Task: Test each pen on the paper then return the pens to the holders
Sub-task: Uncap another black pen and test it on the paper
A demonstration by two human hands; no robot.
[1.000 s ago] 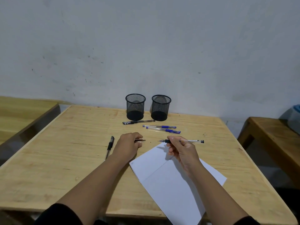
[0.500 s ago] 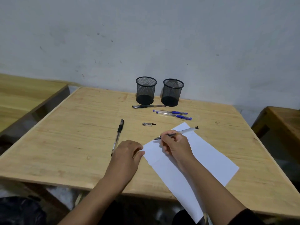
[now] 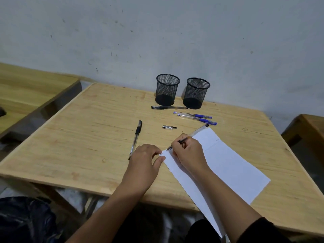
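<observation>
My right hand (image 3: 188, 152) grips an uncapped clear pen (image 3: 198, 131), its tip touching the near-left corner of the white paper (image 3: 224, 165). My left hand (image 3: 145, 159) rests flat beside that corner, thumb pressing the paper's edge. The pen's cap (image 3: 169, 127) lies loose on the table. A black pen (image 3: 135, 138) lies left of my hands. Another black pen (image 3: 169, 107) and two blue pens (image 3: 195, 117) lie in front of two empty black mesh holders (image 3: 167, 89) (image 3: 196, 93) at the back.
The wooden table (image 3: 87, 137) stands against a grey wall. A second wooden table (image 3: 26, 88) sits to the left and a wooden bench (image 3: 308, 130) to the right. The paper hangs over the table's near edge.
The cap left my left hand and now lies on the table. My right hand brought the pen tip down onto the paper's corner. My left hand moved back to the paper's edge.
</observation>
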